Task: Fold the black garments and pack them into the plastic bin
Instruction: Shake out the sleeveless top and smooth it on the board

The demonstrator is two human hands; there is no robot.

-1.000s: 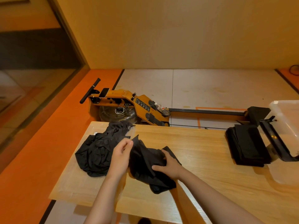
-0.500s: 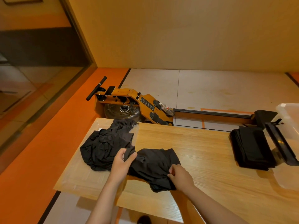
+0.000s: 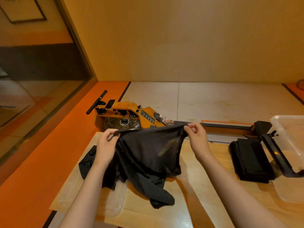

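The person is holding up a black garment point(image 3: 148, 155) by its top edge over the wooden table point(image 3: 205, 186). The left hand point(image 3: 105, 145) is pinching one corner between thumb and curled fingers, and the right hand point(image 3: 198, 139) is pinching the other corner the same way, so the edge is stretching taut between them. The rest of the cloth is hanging down and trailing onto the tabletop toward 6 o'clock. At 9 o'clock of it, a crumpled dark heap point(image 3: 87, 162) is lying partly hidden behind the left wrist. Over at 3 o'clock a folded black stack point(image 3: 251, 160) is sitting on the table, just beside the clear plastic bin point(image 3: 294, 142). Up at 12 o'clock, beyond the table, an orange rowing machine point(image 3: 131, 112) is resting on the floor.
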